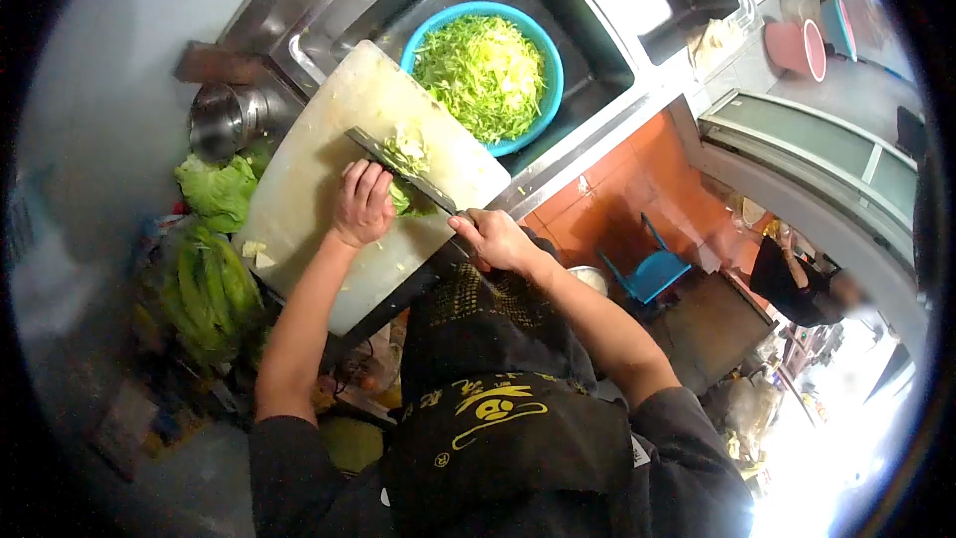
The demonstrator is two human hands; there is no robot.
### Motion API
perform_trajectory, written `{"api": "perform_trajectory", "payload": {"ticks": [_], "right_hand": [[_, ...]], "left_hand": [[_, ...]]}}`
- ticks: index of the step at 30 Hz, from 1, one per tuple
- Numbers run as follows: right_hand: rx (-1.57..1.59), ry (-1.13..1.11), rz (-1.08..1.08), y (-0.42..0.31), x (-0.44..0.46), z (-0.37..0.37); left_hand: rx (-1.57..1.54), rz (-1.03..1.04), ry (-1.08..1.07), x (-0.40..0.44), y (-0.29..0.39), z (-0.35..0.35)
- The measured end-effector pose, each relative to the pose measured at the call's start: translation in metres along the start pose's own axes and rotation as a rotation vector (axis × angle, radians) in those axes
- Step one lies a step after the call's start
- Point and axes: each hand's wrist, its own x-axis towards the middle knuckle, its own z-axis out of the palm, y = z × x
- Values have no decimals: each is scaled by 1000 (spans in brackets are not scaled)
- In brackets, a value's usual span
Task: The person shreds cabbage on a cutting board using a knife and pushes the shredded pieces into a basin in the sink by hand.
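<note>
"Greens (pixel 400 201) lie on the white cutting board (pixel 309 159), beside the blade of the knife (pixel 403 170). How will they handle?"

"Light and soft, I judge, perhaps slippery if wet. It is good to press from above, fingertips bent back."

"And the fingers?"

"The left hand (pixel 365 203) has them curled, close together, against the greens. The right hand (pixel 495 239) wraps the handle; its fingertips I cannot see well."

Greens (pixel 400 201) partly hidden by left hand (pixel 363 203) and knife (pixel 403 170), 1 person's head (pixel 847 291) blurred
</note>
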Motion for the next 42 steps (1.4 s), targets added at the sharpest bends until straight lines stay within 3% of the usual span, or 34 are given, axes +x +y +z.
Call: {"api": "perform_trajectory", "payload": {"ticks": [4, 9, 10, 11, 16, 18, 23, 29, 32, 38, 42], "right_hand": [[66, 88, -67, 0, -20, -3], [-10, 75, -146, -17, -75, -25], [-16, 75, -146, -13, -73, -25], [-26, 54, -130, -7, -70, -21], [-19, 18, -98, 0, -39, -8], [61, -60, 77, -11, -23, -10], [12, 30, 2, -6, 4, -4], [-9, 23, -77, -12, -63, -16], [-13, 10, -122, -12, -64, -21], [-51, -46, 61, -4, 3, -4], [-27, -5, 47, -11, -11, -9]], "left_hand": [[-41, -19, 92, -1, -2, 7], [53, -8, 22, -12, -1, 11], [60, 52, 4, -12, -3, 11], [3, -31, -29, -15, -3, 12], [59, -49, -39, -20, -2, 13], [33, -5, 13, -16, -1, 15], [-8, 9, 20, 3, 0, 1], [100, -84, 135, -12, 7, 14], [47, 92, 39, 7, 3, -1], [105, 84, 26, 39, 17, -24], [131, 94, 59, 27, 16, -18]]}}
